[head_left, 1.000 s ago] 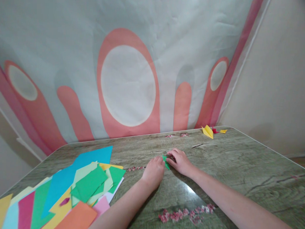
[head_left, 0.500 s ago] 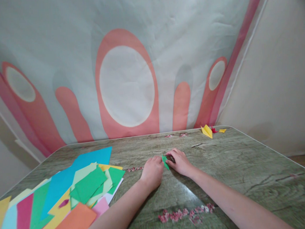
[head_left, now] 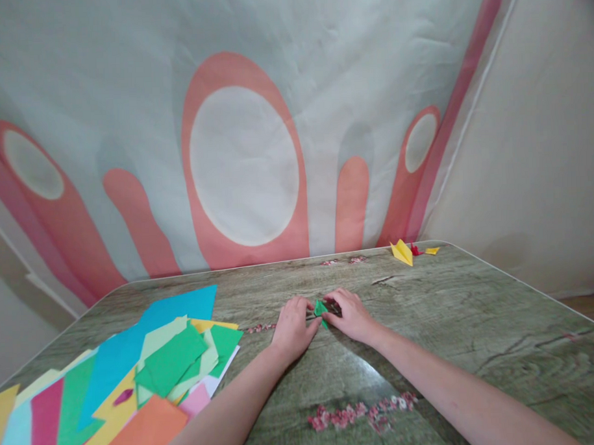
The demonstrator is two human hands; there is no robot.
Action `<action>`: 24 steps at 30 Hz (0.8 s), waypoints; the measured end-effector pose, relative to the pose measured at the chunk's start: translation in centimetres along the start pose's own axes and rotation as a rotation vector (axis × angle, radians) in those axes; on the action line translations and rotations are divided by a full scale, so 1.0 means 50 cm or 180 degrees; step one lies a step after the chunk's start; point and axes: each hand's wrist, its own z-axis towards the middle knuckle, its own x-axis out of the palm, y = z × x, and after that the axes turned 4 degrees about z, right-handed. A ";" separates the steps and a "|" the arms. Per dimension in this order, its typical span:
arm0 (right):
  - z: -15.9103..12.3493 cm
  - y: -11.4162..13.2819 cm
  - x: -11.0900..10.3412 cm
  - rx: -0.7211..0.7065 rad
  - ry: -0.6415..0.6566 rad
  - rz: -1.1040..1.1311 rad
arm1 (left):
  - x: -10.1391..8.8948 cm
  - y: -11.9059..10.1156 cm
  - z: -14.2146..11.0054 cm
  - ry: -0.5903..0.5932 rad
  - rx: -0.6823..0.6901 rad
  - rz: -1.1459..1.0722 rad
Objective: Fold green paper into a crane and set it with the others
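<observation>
A small folded green paper piece [head_left: 321, 310] rests on the wood-grain table [head_left: 476, 333], between my two hands. My left hand [head_left: 291, 327] lies on the table just left of it, fingers curled and touching its left edge. My right hand [head_left: 347, 313] is on its right side, with fingertips pinched on the green paper. Most of the paper piece is hidden by my fingers.
A spread of coloured paper sheets [head_left: 122, 378] covers the table's left part. Folded yellow and red paper figures [head_left: 403, 252] sit at the far right corner. Pink flower prints [head_left: 362, 415] show near the front edge. A pink-and-white backdrop hangs behind the table.
My left hand has shifted slightly left and back, uncovering more of the green piece. My right hand has stayed in place on it. The view has dipped a little.
</observation>
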 end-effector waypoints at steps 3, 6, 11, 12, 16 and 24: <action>-0.001 -0.002 0.002 -0.0039 -0.0019 0.0142 | 0.004 0.001 -0.001 -0.0039 0.0028 -0.0077; -0.003 0.000 0.000 -0.0113 0.0002 0.0301 | 0.004 0.003 0.000 -0.0024 0.0071 -0.0195; -0.006 0.007 -0.004 -0.0143 0.0058 0.0550 | 0.002 0.005 0.002 -0.0001 0.0158 -0.0486; -0.006 0.008 -0.004 -0.0133 0.0061 0.0599 | 0.001 0.005 0.003 -0.0002 0.0164 -0.0547; -0.005 0.010 -0.002 -0.0008 -0.0018 0.0816 | -0.006 0.001 0.005 -0.0104 0.0149 -0.0795; -0.006 0.034 -0.006 0.0286 0.0071 0.1522 | -0.024 -0.015 0.008 -0.0480 0.0172 -0.1048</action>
